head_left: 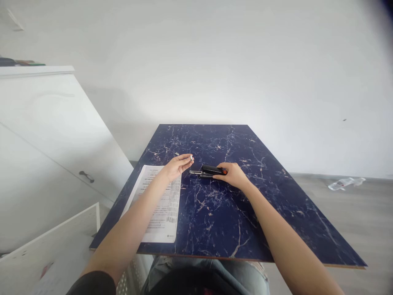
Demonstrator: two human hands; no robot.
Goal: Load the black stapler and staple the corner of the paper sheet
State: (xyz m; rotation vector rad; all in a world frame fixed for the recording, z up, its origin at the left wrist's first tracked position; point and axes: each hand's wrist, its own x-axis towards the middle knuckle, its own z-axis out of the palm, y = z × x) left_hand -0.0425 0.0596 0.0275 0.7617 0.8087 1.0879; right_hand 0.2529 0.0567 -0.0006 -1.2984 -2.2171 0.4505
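My right hand (231,173) is closed around the back end of a black stapler (210,169) with an orange spot, which lies on the table. Its metal staple tray (195,172) sticks out to the left. Between the fingertips of my left hand (179,164) is a small silvery strip of staples (191,157), just above and left of the tray. Beneath my left wrist and forearm lie printed papers (158,237), partly hidden by the arm. A small grey piece (177,154), perhaps more staples, rests on the table beyond my left hand.
The dark blue marbled table (211,229) has its far edge near a white wall (215,61). At left stands a white cabinet (61,135) with a dark handle (86,177). A clear plastic wrapper (345,183) lies on the floor at right.
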